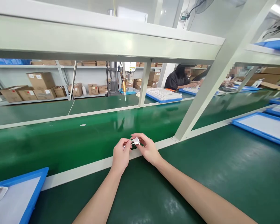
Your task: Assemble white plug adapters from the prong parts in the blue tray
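Both my hands meet over the pale rail [84, 170] that borders the green conveyor belt [60, 140]. A small white plastic part [135, 141] with a thin metal end sits between them. My left hand [120, 155] pinches its left end with closed fingers. My right hand [147, 147] curls round the part from the right, fingertips pressed on it. Both forearms reach in from the bottom edge across the green worktop [200, 174].
A blue tray [18, 199] lies at the lower left, more blue trays [261, 126] at the right. A slanted frame post [200, 93] rises just right of my hands. Across the belt, a tray of white parts [163, 94], a press machine [113, 79], seated people [179, 79], and cardboard boxes [40, 81].
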`<state>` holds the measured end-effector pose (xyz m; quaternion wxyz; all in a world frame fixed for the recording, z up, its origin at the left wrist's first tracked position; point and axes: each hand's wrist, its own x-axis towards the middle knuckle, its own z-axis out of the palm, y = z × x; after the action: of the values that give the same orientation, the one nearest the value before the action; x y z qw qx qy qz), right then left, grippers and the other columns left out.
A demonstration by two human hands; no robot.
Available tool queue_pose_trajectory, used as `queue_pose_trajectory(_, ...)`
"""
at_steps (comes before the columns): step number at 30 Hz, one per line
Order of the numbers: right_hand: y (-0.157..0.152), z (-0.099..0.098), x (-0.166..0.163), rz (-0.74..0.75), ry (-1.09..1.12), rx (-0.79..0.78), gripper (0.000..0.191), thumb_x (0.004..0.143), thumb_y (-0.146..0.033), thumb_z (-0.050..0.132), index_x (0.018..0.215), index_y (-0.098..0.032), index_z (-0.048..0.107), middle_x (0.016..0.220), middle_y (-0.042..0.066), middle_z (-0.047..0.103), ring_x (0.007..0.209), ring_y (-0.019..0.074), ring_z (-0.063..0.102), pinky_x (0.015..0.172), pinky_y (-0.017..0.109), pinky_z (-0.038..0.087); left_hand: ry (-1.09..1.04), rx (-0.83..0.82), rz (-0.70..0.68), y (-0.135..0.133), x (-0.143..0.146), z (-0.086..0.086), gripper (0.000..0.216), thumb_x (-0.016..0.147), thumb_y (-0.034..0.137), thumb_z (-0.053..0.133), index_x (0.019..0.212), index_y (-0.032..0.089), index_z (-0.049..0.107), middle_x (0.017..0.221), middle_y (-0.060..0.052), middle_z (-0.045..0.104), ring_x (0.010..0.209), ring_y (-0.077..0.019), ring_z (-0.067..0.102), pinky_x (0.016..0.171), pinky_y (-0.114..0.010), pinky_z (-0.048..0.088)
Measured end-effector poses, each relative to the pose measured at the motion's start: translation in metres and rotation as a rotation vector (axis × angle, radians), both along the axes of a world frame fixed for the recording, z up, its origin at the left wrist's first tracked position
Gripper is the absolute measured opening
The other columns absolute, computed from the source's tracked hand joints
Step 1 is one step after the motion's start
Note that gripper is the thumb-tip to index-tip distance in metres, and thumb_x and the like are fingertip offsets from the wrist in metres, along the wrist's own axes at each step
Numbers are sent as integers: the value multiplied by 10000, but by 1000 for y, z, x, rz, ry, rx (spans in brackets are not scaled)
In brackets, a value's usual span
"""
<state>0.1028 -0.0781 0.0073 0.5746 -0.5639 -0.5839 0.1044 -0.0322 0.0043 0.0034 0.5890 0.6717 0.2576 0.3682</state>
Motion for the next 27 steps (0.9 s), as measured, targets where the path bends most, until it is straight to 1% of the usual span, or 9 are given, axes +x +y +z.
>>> queue_pose_trajectory(4,0,1,-1,7,19,-23,293,943,-292,595,1205,-179,662,1150,78,634,1004,242,635,907,376,531,-9,-11,13,0,0,-1,227,997,335,518,902,164,631,776,-11,620,702,-148,587,595,-195,422)
queue_pose_trajectory(9,1,1,0,-17,20,-49,344,922,-323,597,1247,-228,655,1174,51,631,1008,243,635,924,361,531,-15,-31,2,1,1,1,214,1012,274,521,855,155,605,708,12,582,658,-125,550,588,-178,404)
queue_pose_trajectory(12,2,3,1,-22,28,-61,391,927,-383,623,1284,-223,626,1156,64,638,1012,260,643,921,370,545,-15,-46,13,1,2,6,236,1033,227,505,822,147,574,689,20,572,635,-114,541,594,-172,408)
queue_pose_trajectory(15,5,5,3,-34,41,-75,433,924,-457,673,1281,-219,623,1189,85,630,1042,284,642,941,385,549,-11,-52,17,1,3,11,251,1046,193,502,805,148,557,682,29,570,616,-105,543,585,-167,411)
queue_pose_trajectory(19,12,4,8,-53,43,-121,528,870,-537,724,1284,-225,625,1192,95,632,1042,311,643,927,403,563,-2,-43,27,7,5,14,274,1049,168,530,779,148,570,666,44,575,602,-95,558,595,-163,417)
queue_pose_trajectory(21,14,3,10,-65,38,-154,574,856,-573,727,1305,-233,615,1201,93,633,1062,311,641,919,384,572,-1,-45,39,9,5,14,281,1053,178,539,775,151,575,668,48,582,592,-92,559,599,-167,416)
queue_pose_trajectory(24,14,5,9,-93,22,-205,594,855,-605,716,1308,-237,607,1190,85,645,1066,292,650,899,330,585,-3,-50,71,10,4,15,303,1058,199,545,758,157,561,667,46,587,608,-102,559,609,-178,411)
queue_pose_trajectory(27,14,8,8,-129,-23,-240,550,845,-635,697,1209,-226,642,1112,77,670,994,286,678,862,315,593,-10,-55,100,10,5,15,325,1077,222,511,759,163,535,685,34,599,646,-117,579,631,-183,426)
